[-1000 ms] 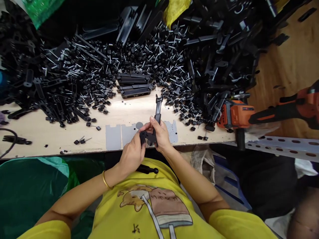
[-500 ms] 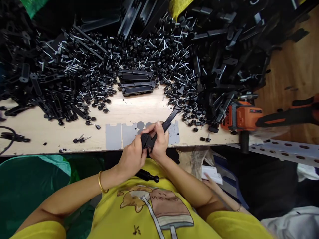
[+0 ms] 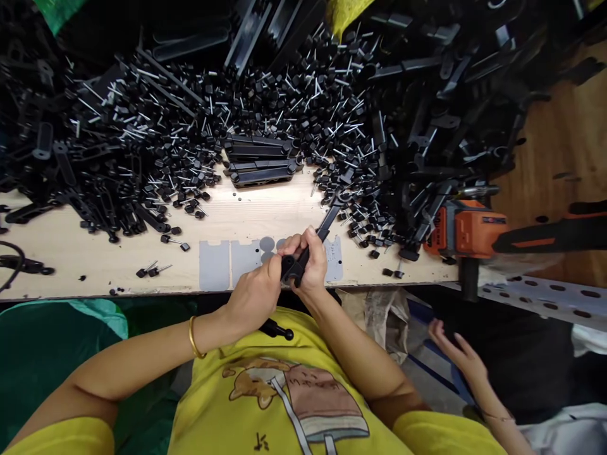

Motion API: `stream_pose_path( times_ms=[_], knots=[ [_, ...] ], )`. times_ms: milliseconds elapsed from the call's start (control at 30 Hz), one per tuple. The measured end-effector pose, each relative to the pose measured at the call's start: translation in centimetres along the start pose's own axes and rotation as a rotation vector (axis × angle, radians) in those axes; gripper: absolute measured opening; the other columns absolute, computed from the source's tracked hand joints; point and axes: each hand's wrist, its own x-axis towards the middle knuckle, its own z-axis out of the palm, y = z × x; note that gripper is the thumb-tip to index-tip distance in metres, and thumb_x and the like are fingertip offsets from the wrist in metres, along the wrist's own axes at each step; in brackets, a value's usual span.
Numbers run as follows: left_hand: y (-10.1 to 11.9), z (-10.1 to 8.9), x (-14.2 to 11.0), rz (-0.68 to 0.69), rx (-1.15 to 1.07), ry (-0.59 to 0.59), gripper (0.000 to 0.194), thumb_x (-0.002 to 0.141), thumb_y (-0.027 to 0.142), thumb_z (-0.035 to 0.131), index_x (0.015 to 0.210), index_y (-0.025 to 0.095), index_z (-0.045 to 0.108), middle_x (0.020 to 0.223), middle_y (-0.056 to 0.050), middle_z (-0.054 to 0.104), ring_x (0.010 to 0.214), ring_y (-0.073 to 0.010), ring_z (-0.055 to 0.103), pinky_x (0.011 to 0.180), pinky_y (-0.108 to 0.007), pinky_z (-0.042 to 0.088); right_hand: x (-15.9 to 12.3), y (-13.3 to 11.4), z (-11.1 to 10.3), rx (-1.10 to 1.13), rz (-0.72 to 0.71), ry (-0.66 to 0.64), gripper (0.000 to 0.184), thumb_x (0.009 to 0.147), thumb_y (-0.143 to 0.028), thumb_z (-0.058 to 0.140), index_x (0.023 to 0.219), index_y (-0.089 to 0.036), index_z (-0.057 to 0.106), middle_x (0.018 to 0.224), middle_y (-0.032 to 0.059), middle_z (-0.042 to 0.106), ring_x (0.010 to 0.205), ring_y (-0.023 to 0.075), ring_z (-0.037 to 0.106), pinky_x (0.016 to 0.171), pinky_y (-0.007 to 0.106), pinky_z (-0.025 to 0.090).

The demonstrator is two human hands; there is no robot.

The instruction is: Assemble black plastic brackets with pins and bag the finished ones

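My left hand [image 3: 253, 292], with a gold bangle on the wrist, is closed around a black plastic arm with a ball end [image 3: 281, 330], which sticks out below the hand. My right hand [image 3: 312, 262] is closed around a long black plastic bar [image 3: 328, 218] that points up and right to a ring-shaped end. Between both hands, the two black parts meet at a rounded joint [image 3: 290, 268]. My fingers hide much of this joint. Grey flat pads [image 3: 214, 265] lie on the wooden bench just beyond my hands.
Many black-headed screws [image 3: 284, 95] cover the bench's far side. Stacked black arms [image 3: 263, 170] lie at the middle. An orange power tool [image 3: 478, 230] is at right. Another person's hand [image 3: 462, 357] is at lower right. A green bag [image 3: 57, 354] hangs lower left.
Both my hands have shifted slightly right with the black parts, and the joint has turned. The other person's hand has moved right, and the white box it touched is out of view.
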Motion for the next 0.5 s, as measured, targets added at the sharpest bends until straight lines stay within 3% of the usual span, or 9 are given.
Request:
stream_pose_path(
  times_ms=[200, 267, 333, 400, 433, 500],
  knots=[
    [-1.8, -1.9, 3.4, 0.169, 0.138, -0.064, 0.025, 0.086, 0.008, 0.038, 0.109, 0.015, 0.045, 0.091, -0.01, 0.061, 0.077, -0.0217, 0.062, 0.063, -0.032, 0.05, 1.6, 0.8, -1.3, 0.003, -0.064, 0.215, 0.041, 0.072, -0.059, 0.058, 0.063, -0.02, 0.049, 0.059, -0.003, 0.059, 0.053, 0.01, 0.056, 0.053, 0.024, 0.046],
    [-2.6, -2.6, 4.8, 0.2, 0.223, -0.046, 0.022, 0.085, 0.007, 0.039, 0.103, 0.015, 0.048, 0.098, -0.012, 0.059, 0.09, -0.0253, 0.059, 0.065, -0.033, 0.049, 1.5, 0.4, -3.1, -0.155, 0.042, 0.128, 0.045, 0.066, -0.061, 0.065, 0.068, -0.018, 0.055, 0.064, -0.0006, 0.062, 0.055, 0.0107, 0.057, 0.05, 0.023, 0.045],
    [-3.5, -2.7, 5.8, 0.236, 0.302, -0.015, 0.021, 0.084, 0.005, 0.04, 0.1, 0.013, 0.051, 0.103, -0.013, 0.057, 0.098, -0.0277, 0.054, 0.07, -0.035, 0.049, 0.9, -0.8, -5.6, -0.39, 0.215, -0.064, 0.048, 0.063, -0.063, 0.068, 0.069, -0.017, 0.056, 0.062, 0.001, 0.063, 0.052, 0.012, 0.057, 0.046, 0.024, 0.044],
    [-4.2, -2.5, 6.2, 0.266, 0.343, 0.009, 0.023, 0.082, 0.002, 0.041, 0.099, 0.011, 0.053, 0.105, -0.014, 0.056, 0.099, -0.0273, 0.053, 0.076, -0.037, 0.047, -0.1, -2.4, -7.9, -0.645, 0.281, -0.21, 0.046, 0.068, -0.062, 0.065, 0.063, -0.017, 0.053, 0.057, 0.0009, 0.06, 0.046, 0.0116, 0.055, 0.044, 0.024, 0.042],
    [-4.5, -2.2, 6.3, 0.274, 0.349, 0.02, 0.024, 0.081, 0.002, 0.042, 0.099, 0.011, 0.053, 0.105, -0.014, 0.056, 0.097, -0.0267, 0.053, 0.078, -0.037, 0.046, -0.5, -3.2, -8.7, -0.762, 0.239, -0.239, 0.045, 0.073, -0.06, 0.062, 0.062, -0.018, 0.051, 0.054, 0.0002, 0.059, 0.044, 0.0109, 0.053, 0.045, 0.024, 0.042],
    [-5.0, -1.8, 6.0, 0.282, 0.336, 0.043, 0.025, 0.08, 0.002, 0.043, 0.102, 0.011, 0.053, 0.105, -0.013, 0.056, 0.095, -0.0263, 0.053, 0.078, -0.037, 0.045, -1.0, -4.6, -9.5, -0.971, 0.011, -0.25, 0.038, 0.081, -0.052, 0.057, 0.062, -0.019, 0.049, 0.054, -0.0009, 0.057, 0.046, 0.0106, 0.051, 0.048, 0.024, 0.042]
  ],
)
